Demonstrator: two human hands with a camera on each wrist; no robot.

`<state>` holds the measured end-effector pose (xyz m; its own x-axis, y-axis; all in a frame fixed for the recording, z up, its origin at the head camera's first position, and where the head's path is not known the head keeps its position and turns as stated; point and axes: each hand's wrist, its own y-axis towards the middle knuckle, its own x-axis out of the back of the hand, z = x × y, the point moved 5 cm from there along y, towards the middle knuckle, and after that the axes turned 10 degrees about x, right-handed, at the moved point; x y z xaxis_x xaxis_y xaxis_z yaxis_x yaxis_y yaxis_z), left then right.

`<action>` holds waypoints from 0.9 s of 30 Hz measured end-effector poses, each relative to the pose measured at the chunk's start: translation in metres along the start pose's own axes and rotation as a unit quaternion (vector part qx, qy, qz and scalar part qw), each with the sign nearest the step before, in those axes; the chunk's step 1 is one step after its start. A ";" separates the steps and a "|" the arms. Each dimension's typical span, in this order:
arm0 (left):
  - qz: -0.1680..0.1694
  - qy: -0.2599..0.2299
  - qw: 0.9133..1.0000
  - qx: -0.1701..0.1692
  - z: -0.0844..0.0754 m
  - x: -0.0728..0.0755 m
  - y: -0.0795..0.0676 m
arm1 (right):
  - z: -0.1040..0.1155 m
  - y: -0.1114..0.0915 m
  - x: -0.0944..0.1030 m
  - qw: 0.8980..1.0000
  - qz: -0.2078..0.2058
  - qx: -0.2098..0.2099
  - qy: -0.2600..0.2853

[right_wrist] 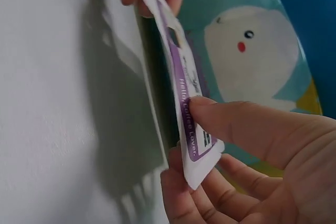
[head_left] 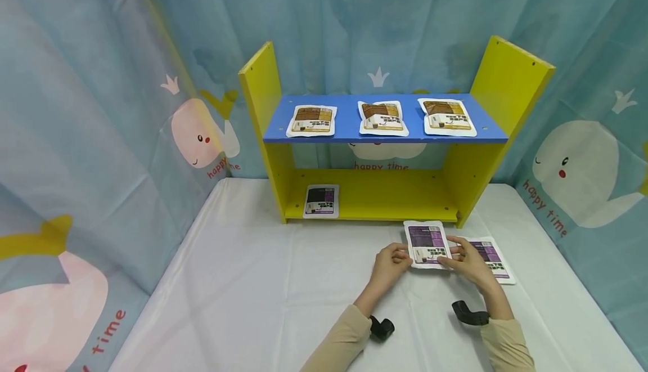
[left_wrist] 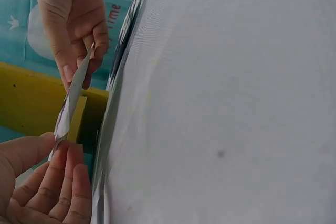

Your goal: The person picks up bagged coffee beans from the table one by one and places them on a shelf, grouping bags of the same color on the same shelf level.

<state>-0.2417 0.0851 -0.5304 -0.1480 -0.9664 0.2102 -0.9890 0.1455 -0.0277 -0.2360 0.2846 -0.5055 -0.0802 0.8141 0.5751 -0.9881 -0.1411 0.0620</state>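
Observation:
A white coffee pouch [head_left: 427,244] with a purple printed panel is held up between both hands, in front of the shelf's lower right. My left hand [head_left: 391,266] pinches its left edge between thumb and fingers, as the left wrist view shows. At the opposite edge my right hand [head_left: 471,262] grips it, the thumb [right_wrist: 236,121] on the printed face and the fingers behind. "Hello, Coffee Lover." is legible on the pouch in the right wrist view. Another purple pouch [head_left: 490,259] lies on the table beside the right hand, partly hidden by it.
A small shelf has yellow side panels [head_left: 511,88], a blue upper board [head_left: 349,119] and a yellow lower board [head_left: 385,195]. Three brown-printed pouches [head_left: 383,119] lie on the upper board. One dark purple pouch [head_left: 321,201] lies at the lower board's left. A white cloth [head_left: 243,293] covers the table.

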 end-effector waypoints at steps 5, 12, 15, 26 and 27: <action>-0.015 -0.019 1.000 0.009 -0.007 0.011 -0.001 | 0.009 0.004 -0.007 0.999 0.002 0.025 0.030; -0.031 -0.022 0.999 0.011 0.000 0.025 0.006 | 0.019 0.010 -0.018 0.997 0.011 0.056 0.052; -0.036 -0.021 0.999 0.009 0.000 0.032 0.007 | 0.021 0.015 -0.022 0.996 0.011 0.066 0.060; -0.058 -0.002 0.998 0.010 0.008 0.054 0.017 | 0.026 0.029 -0.041 0.988 0.029 0.108 0.108; -0.059 0.002 0.998 0.012 0.010 0.056 0.018 | 0.028 0.030 -0.042 0.988 0.027 0.109 0.108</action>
<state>-0.2673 0.0316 -0.5287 -0.0310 -0.9757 0.2171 -0.9993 0.0258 -0.0268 -0.2589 0.2307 -0.5053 -0.1811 0.9000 0.3966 -0.9314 -0.2864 0.2246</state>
